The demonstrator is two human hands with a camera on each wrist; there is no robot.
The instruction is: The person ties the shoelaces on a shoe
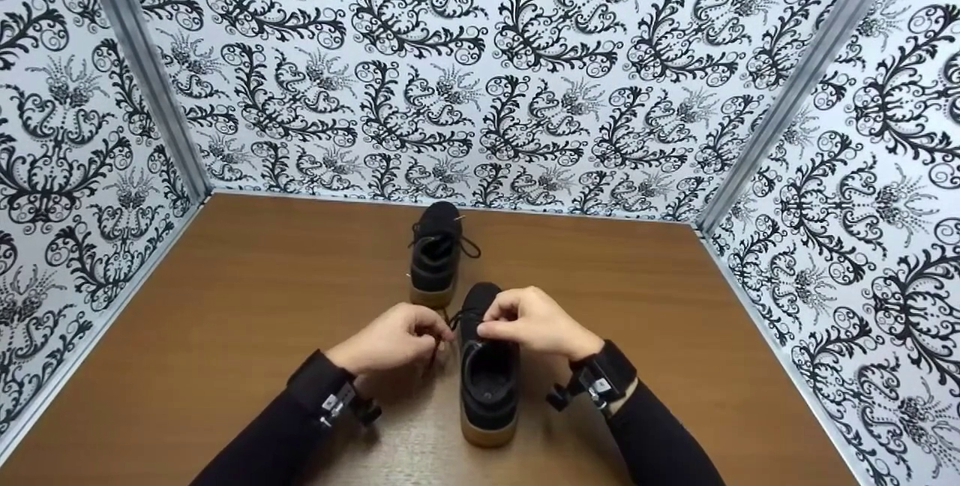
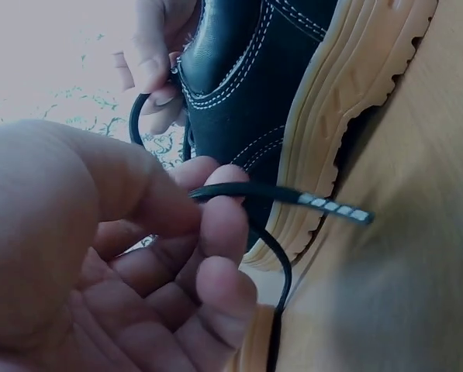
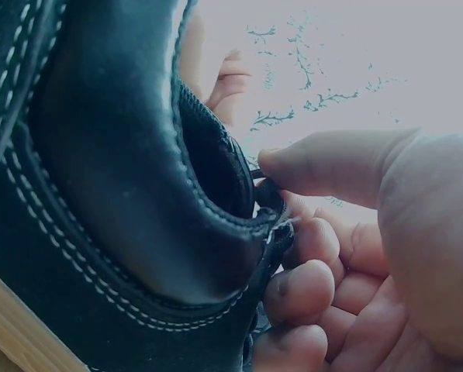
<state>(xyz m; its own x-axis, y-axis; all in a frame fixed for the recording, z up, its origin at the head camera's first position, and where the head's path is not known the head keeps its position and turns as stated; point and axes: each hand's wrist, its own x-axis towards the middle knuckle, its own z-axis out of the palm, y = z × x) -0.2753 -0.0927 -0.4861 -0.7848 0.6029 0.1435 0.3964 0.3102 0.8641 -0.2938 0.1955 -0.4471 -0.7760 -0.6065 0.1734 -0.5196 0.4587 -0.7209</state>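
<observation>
A black shoe (image 1: 489,407) with a tan sole stands on the table, its heel toward me. At its left side my left hand (image 1: 397,337) pinches a black shoelace (image 2: 247,190) between thumb and fingers. The lace's white-and-dark striped tip pokes out past the fingertips. On the shoe's other side my right hand (image 1: 536,325) is at the top of the lacing. Its thumb and fingers pinch a dark strand of lace (image 3: 258,174) beside the shoe's collar (image 3: 138,147). Part of the lacing is hidden behind the fingers.
A second black shoe (image 1: 435,265) with a tan sole stands farther back and slightly left, lace loops at its sides. The brown table (image 1: 300,261) is bounded by patterned walls (image 1: 450,81) at the back and both sides.
</observation>
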